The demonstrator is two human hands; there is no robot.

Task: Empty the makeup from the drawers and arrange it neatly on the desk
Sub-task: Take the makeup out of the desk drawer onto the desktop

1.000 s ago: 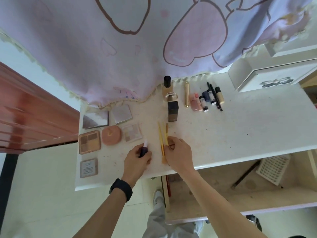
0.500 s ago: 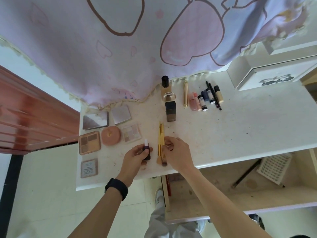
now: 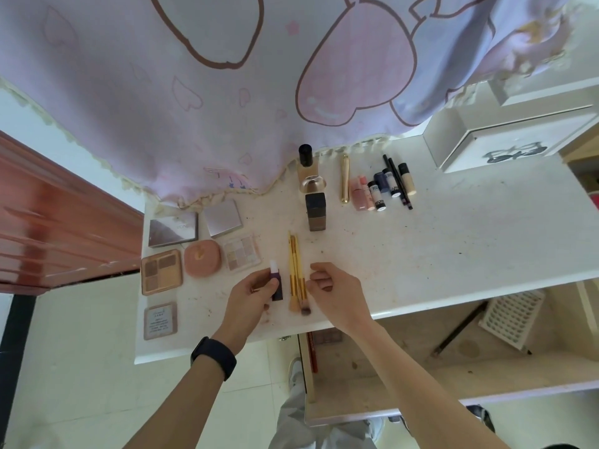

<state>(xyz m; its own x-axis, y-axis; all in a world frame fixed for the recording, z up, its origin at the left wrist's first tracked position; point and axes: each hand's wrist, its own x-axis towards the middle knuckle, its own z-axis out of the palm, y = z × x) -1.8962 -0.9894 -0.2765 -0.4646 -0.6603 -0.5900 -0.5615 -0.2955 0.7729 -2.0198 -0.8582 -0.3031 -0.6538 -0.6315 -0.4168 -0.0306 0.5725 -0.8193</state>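
Note:
Near the front edge of the white desk (image 3: 453, 254), my left hand (image 3: 251, 299) pinches a small purple stick with a pale cap (image 3: 275, 280), which lies flat on the desk. Just right of it lie the gold-handled makeup brushes (image 3: 296, 273), side by side, bristles toward me. My right hand (image 3: 337, 293) hovers next to the brushes with fingers loosely curled and nothing in it. Palettes (image 3: 162, 270) and compacts sit in rows at the left. Foundation bottles (image 3: 316, 210) and several small tubes (image 3: 377, 192) line the back. The open drawer (image 3: 421, 367) below holds a red pencil, a dark pencil and a palette.
A pink cartoon-print cloth (image 3: 259, 92) hangs over the back of the desk. A white box with a bow print (image 3: 505, 147) stands at the back right. A white grid tray (image 3: 512, 319) lies in the drawer. A red-brown wooden door (image 3: 48, 215) is at the left.
The brushes went from splayed to lying parallel and close together. My right hand has let go of them and drawn slightly right. My left hand laid the purple stick beside them.

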